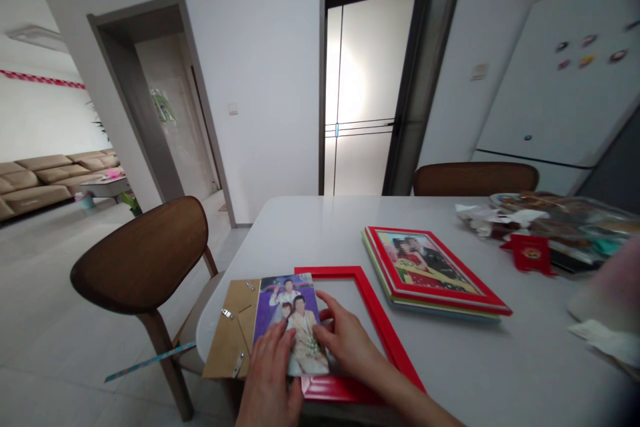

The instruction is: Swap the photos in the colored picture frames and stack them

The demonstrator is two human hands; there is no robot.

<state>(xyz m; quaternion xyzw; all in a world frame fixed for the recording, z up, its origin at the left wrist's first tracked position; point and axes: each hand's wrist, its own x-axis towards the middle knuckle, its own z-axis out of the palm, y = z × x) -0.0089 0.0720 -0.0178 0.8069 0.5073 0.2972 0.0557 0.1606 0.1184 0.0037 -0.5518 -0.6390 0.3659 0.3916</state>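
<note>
A printed photo (305,343) with a purple background lies partly over a brown backing board (225,327) with metal clips and partly over an empty red frame (367,293). My left hand (270,367) rests on the photo's lower left part, fingers spread and pointing up. At the photo's right edge is my right hand (347,337), its thumb and fingers bent around that edge. Whether the right fingers pinch the photo is not clear. Right of the red frame, a stack of framed pictures (430,263) has a red-framed couple photo on top.
The white table (320,233) has brown chairs at its left (150,253) and far side (475,179). Plastic bags (570,217), tissues and a red packet (531,255) lie at the right. A patterned strip (145,363) sticks out beside the left chair.
</note>
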